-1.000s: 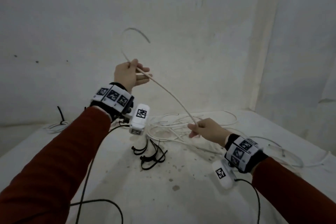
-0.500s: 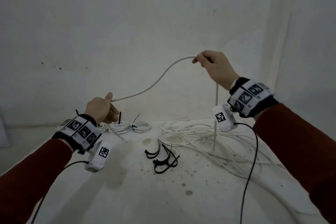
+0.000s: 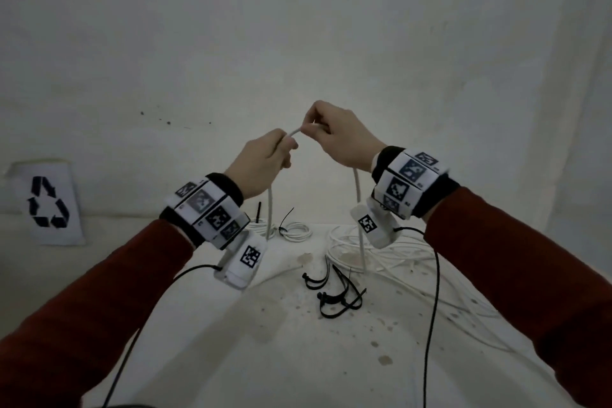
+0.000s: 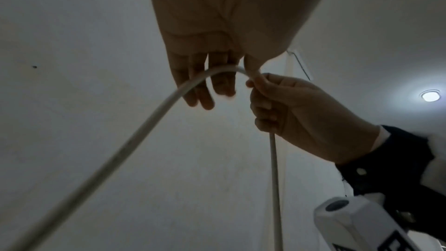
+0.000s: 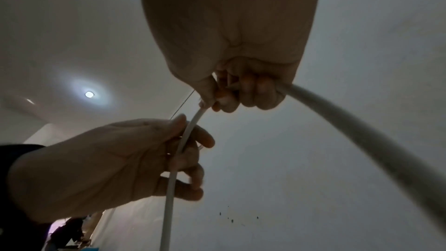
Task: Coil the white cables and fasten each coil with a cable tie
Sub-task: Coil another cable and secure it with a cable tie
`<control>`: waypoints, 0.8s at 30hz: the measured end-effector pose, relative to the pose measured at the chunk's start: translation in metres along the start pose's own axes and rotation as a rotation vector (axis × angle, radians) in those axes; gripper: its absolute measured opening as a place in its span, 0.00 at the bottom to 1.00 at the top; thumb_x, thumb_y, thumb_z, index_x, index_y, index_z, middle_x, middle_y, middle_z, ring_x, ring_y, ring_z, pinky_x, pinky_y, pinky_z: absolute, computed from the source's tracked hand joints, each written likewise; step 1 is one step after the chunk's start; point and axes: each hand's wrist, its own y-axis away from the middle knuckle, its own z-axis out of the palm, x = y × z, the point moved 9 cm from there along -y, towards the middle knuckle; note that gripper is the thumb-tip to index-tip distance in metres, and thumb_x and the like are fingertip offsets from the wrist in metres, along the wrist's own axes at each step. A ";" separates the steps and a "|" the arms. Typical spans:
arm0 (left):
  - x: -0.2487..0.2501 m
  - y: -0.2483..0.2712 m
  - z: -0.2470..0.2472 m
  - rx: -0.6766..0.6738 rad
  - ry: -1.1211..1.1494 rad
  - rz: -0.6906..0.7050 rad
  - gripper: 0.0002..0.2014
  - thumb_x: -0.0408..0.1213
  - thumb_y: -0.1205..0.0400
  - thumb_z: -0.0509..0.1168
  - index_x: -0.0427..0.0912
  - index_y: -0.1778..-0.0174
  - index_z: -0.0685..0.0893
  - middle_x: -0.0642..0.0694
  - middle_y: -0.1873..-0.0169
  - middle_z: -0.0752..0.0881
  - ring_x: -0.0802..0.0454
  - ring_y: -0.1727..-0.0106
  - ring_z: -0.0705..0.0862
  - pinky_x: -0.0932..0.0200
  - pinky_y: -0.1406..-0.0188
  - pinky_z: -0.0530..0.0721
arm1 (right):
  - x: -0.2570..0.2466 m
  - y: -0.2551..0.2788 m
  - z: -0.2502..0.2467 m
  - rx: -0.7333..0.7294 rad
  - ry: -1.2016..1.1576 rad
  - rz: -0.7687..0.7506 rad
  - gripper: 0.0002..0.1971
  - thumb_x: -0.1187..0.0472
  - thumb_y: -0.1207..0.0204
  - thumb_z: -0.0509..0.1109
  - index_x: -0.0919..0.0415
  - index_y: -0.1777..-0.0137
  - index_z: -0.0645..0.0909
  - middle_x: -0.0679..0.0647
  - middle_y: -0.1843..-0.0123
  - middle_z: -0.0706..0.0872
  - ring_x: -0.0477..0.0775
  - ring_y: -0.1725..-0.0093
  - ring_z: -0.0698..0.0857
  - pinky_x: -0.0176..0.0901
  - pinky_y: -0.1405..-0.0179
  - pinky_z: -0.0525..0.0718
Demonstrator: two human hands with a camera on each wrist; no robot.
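Note:
Both hands are raised above the table, close together, holding one white cable [image 3: 294, 132] bent into a tight arch. My left hand [image 3: 270, 156] has thumb and fingers round one side; a strand hangs straight down from it [image 3: 270, 209]. My right hand [image 3: 332, 136] grips the other side with curled fingers [image 5: 255, 93], and a second strand drops to the table. In the left wrist view the cable [image 4: 169, 100] arcs over the left fingers [image 4: 205, 91] into the right hand [image 4: 289, 106]. Several black cable ties [image 3: 334, 295] lie on the table below.
A loose pile of white cables [image 3: 390, 252] spreads over the table's right side. Two small tied coils [image 3: 296, 230] sit at the back near the wall. A recycling sign [image 3: 49, 205] leans at the left. Black sensor leads [image 3: 433, 301] hang from both wrists.
The hands have come together: the left rose and moved right, the right moved left and slightly down. The long cable span between them has shrunk to a short tight bend.

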 end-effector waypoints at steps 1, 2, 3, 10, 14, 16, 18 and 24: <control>0.000 -0.002 -0.002 0.033 0.023 0.006 0.13 0.42 0.12 0.52 0.43 0.54 0.79 0.51 0.68 0.79 0.48 0.64 0.82 0.55 0.57 0.82 | -0.002 -0.001 -0.002 0.005 -0.026 0.001 0.04 0.58 0.18 0.66 0.58 0.52 0.76 0.45 0.71 0.74 0.43 0.72 0.72 0.30 0.72 0.69; 0.000 -0.004 -0.007 0.075 0.010 0.021 0.12 0.40 0.12 0.52 0.44 0.58 0.78 0.50 0.69 0.77 0.48 0.68 0.79 0.57 0.62 0.80 | -0.002 -0.001 -0.003 0.009 -0.051 0.006 0.04 0.58 0.18 0.66 0.58 0.51 0.76 0.45 0.71 0.75 0.45 0.71 0.74 0.31 0.72 0.70; 0.001 -0.005 -0.012 0.121 -0.039 0.049 0.13 0.39 0.12 0.53 0.44 0.60 0.77 0.48 0.70 0.76 0.49 0.69 0.76 0.61 0.65 0.76 | 0.000 0.000 -0.004 0.009 -0.074 0.019 0.04 0.58 0.18 0.66 0.58 0.51 0.76 0.46 0.71 0.77 0.46 0.71 0.75 0.32 0.71 0.72; -0.005 -0.010 -0.044 0.328 -0.232 0.134 0.12 0.35 0.13 0.55 0.35 0.57 0.80 0.54 0.77 0.69 0.59 0.74 0.68 0.62 0.73 0.61 | 0.060 0.039 0.008 -0.036 -0.408 0.275 0.08 0.60 0.15 0.61 0.59 0.55 0.79 0.51 0.70 0.72 0.46 0.78 0.67 0.37 0.80 0.66; -0.035 -0.009 -0.072 0.449 -0.237 0.035 0.13 0.36 0.12 0.53 0.36 0.56 0.80 0.51 0.77 0.70 0.47 0.73 0.69 0.57 0.70 0.58 | 0.101 0.074 0.001 -0.086 -0.120 0.259 0.11 0.57 0.15 0.61 0.57 0.56 0.82 0.49 0.68 0.76 0.39 0.78 0.73 0.32 0.74 0.70; -0.053 -0.008 -0.085 0.472 -0.263 -0.035 0.14 0.37 0.12 0.53 0.36 0.53 0.81 0.46 0.74 0.73 0.45 0.69 0.71 0.57 0.69 0.59 | 0.120 0.091 -0.008 -0.117 0.037 0.255 0.15 0.53 0.16 0.62 0.55 0.61 0.83 0.53 0.69 0.80 0.40 0.73 0.77 0.39 0.68 0.72; -0.071 -0.006 -0.092 0.462 -0.289 -0.106 0.14 0.38 0.12 0.53 0.36 0.51 0.82 0.42 0.69 0.76 0.45 0.67 0.73 0.58 0.67 0.61 | 0.137 0.106 -0.021 -0.118 0.103 0.287 0.19 0.47 0.17 0.62 0.54 0.68 0.81 0.55 0.73 0.77 0.48 0.74 0.74 0.43 0.68 0.70; -0.096 0.000 -0.073 0.291 -0.247 -0.276 0.08 0.39 0.17 0.62 0.40 0.49 0.82 0.43 0.59 0.82 0.45 0.58 0.77 0.58 0.60 0.69 | 0.155 0.114 -0.050 0.060 -0.236 0.414 0.25 0.43 0.19 0.61 0.60 0.72 0.72 0.58 0.76 0.69 0.51 0.75 0.67 0.42 0.72 0.67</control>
